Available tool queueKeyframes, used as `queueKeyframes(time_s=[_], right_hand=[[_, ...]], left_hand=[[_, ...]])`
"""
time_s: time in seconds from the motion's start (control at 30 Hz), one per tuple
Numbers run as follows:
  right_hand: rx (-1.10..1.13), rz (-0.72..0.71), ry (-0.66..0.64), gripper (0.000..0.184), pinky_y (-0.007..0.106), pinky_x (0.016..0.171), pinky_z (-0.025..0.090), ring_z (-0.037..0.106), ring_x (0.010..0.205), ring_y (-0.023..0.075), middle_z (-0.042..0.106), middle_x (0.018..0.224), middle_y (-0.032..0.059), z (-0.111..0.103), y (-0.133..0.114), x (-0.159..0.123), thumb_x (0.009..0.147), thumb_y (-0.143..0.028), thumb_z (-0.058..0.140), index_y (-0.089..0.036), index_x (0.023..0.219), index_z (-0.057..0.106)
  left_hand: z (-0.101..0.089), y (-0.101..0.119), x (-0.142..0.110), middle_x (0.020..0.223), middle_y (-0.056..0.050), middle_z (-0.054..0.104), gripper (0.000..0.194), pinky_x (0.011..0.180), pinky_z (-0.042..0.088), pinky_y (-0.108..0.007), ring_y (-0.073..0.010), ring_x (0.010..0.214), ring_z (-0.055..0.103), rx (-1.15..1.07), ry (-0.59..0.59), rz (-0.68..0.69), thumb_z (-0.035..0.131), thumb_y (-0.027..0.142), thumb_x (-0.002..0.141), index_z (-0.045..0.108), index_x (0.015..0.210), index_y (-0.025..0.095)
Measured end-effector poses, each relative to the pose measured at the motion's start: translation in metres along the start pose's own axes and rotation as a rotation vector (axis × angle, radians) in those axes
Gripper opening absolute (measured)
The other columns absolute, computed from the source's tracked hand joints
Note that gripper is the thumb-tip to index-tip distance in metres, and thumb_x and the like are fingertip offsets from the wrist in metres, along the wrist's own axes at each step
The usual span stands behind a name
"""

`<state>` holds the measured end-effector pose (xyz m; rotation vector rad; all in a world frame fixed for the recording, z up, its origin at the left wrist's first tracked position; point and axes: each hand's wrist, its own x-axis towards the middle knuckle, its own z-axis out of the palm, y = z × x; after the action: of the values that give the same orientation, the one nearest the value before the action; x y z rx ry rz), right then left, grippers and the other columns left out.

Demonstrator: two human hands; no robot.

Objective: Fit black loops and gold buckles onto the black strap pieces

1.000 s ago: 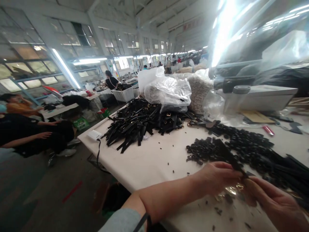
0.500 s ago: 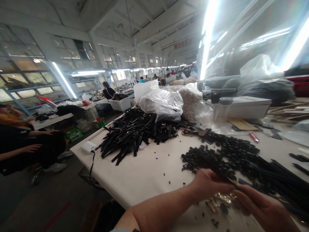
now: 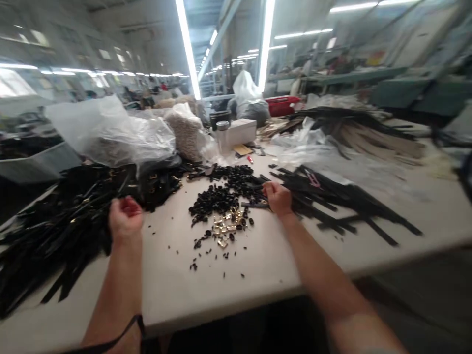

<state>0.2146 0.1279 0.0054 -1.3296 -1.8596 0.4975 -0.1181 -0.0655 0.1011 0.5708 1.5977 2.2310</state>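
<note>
Plain black straps (image 3: 328, 196) lie loosely fanned on the right of our table (image 3: 173, 300), some crossing, pink clip-like thing (image 3: 312, 178) on top. Our right hand (image 3: 278, 198) is at their left ends, fingers drawn in close together; blur, so we can't tell whether they pinch anything. A short dark strip (image 3: 254, 205) runs up to that hand; contact unclear.

Second strap heap, the buckled straps (image 3: 70, 216), is on the left, gold glints in it. Our left hand (image 3: 126, 216) is over the heap's right edge, fingers half-curled with a loose gap, nothing visible in them. Can't confirm whether it touches the heap.

Between our hands: pile of black rings (image 3: 217, 197), gold metal pieces (image 3: 227, 223) against its near side, small black bits (image 3: 193, 267) scattered nearer us.

Behind the left heap we have a clear plastic bag (image 3: 147, 137), then a sack of beige pieces (image 3: 183, 132). Right of that, a lidded jar (image 3: 222, 137) just beside a white box (image 3: 243, 132), with a yellowish card (image 3: 242, 150) and a small red item (image 3: 250, 160) in front. Crumpled plastic sheeting (image 3: 332, 160) lies behind the plain straps, tan strips (image 3: 376, 142) beyond.
</note>
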Motion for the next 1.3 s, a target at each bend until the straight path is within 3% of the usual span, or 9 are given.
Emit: queueKeyframes(time_s=[0.07, 0.13, 0.2, 0.27, 0.4, 0.73, 0.9, 1.03, 1.3], right_hand=[[-0.06, 0.017, 0.012, 0.041, 0.029, 0.075, 0.045, 0.063, 0.082, 0.0189, 0.071, 0.088, 0.0058, -0.002, 0.002, 0.002, 0.096, -0.045, 0.032, -0.023, 0.094, 0.066], [-0.15, 0.023, 0.014, 0.039, 0.027, 0.075, 0.043, 0.062, 0.085, 0.0185, 0.071, 0.092, 0.0058, -0.005, 0.002, 0.002, 0.097, -0.043, 0.033, -0.022, 0.096, 0.066], [-0.23, -0.017, -0.045, 0.037, 0.026, 0.073, 0.041, 0.061, 0.086, 0.0174, 0.071, 0.095, 0.0059, -0.009, 0.0, -0.001, 0.096, -0.04, 0.036, -0.02, 0.098, 0.067], [-0.26, -0.075, -0.146, 0.031, 0.024, 0.07, 0.039, 0.06, 0.081, 0.0151, 0.071, 0.09, 0.0034, -0.01, -0.004, -0.005, 0.093, -0.04, 0.045, -0.02, 0.093, 0.069], [-0.37, -0.219, -0.396, 0.019, 0.022, 0.07, 0.038, 0.06, 0.083, 0.0147, 0.069, 0.092, 0.0019, -0.009, -0.009, -0.01, 0.08, -0.036, 0.063, -0.023, 0.09, 0.072], [-0.611, -0.323, -0.455, 0.022, 0.031, 0.078, 0.04, 0.06, 0.089, 0.0228, 0.066, 0.095, 0.0168, 0.001, -0.022, -0.018, 0.086, -0.023, 0.053, -0.009, 0.087, 0.07], [-0.296, -0.315, -0.353, 0.026, 0.024, 0.069, 0.038, 0.06, 0.076, 0.0152, 0.07, 0.087, 0.0076, 0.0, -0.03, -0.022, 0.095, -0.024, 0.043, -0.014, 0.097, 0.067], [0.066, -0.405, -0.471, 0.021, 0.019, 0.062, 0.036, 0.057, 0.062, 0.0091, 0.066, 0.067, -0.0016, 0.007, -0.037, -0.031, 0.094, -0.024, 0.048, -0.018, 0.1, 0.067], [0.196, -0.498, -0.572, 0.021, 0.018, 0.058, 0.035, 0.051, 0.055, 0.0079, 0.061, 0.06, -0.0033, 0.023, -0.042, -0.044, 0.094, -0.024, 0.048, -0.017, 0.098, 0.067]], left_hand=[[-0.003, -0.012, 0.019, 0.055, 0.005, 0.042, 0.026, 0.049, 0.038, -0.011, -0.0063, 0.057, 0.049, -0.173, 0.181, -0.091, 0.039, 0.028, 0.096, 0.047, 0.074, 0.018], [0.006, -0.035, 0.014, 0.066, 0.004, 0.054, 0.016, 0.051, 0.042, -0.012, -0.0066, 0.062, 0.055, -0.282, 0.189, -0.2, 0.045, 0.026, 0.092, 0.051, 0.078, 0.018], [0.022, -0.063, -0.01, 0.08, 0.002, 0.062, 0.009, 0.053, 0.046, -0.016, -0.0083, 0.065, 0.06, -0.249, 0.019, -0.251, 0.055, 0.027, 0.086, 0.057, 0.092, 0.02], [0.037, -0.089, -0.041, 0.089, 0.0, 0.064, 0.026, 0.053, 0.047, -0.017, -0.0089, 0.065, 0.063, -0.163, -0.192, -0.235, 0.063, 0.031, 0.081, 0.057, 0.105, 0.023], [0.05, -0.114, -0.079, 0.093, -0.003, 0.066, 0.045, 0.054, 0.048, -0.02, -0.0111, 0.064, 0.064, 0.057, -0.504, -0.037, 0.07, 0.037, 0.077, 0.055, 0.117, 0.022], [0.05, -0.111, -0.083, 0.082, -0.003, 0.067, 0.037, 0.059, 0.049, -0.024, -0.0134, 0.065, 0.063, 0.207, -0.611, 0.005, 0.065, 0.038, 0.081, 0.06, 0.11, 0.015], [0.052, -0.11, -0.085, 0.065, 0.002, 0.061, 0.046, 0.051, 0.046, -0.021, -0.0095, 0.052, 0.055, 0.222, -0.636, -0.06, 0.067, 0.041, 0.078, 0.057, 0.115, 0.015], [0.055, -0.108, -0.088, 0.07, 0.001, 0.063, 0.062, 0.051, 0.047, -0.02, -0.0093, 0.053, 0.057, 0.183, -0.66, -0.235, 0.068, 0.044, 0.075, 0.048, 0.125, 0.014], [0.056, -0.109, -0.093, 0.068, 0.004, 0.06, 0.064, 0.051, 0.049, -0.02, -0.0099, 0.054, 0.06, 0.169, -0.698, -0.314, 0.074, 0.036, 0.07, 0.048, 0.125, 0.015]])
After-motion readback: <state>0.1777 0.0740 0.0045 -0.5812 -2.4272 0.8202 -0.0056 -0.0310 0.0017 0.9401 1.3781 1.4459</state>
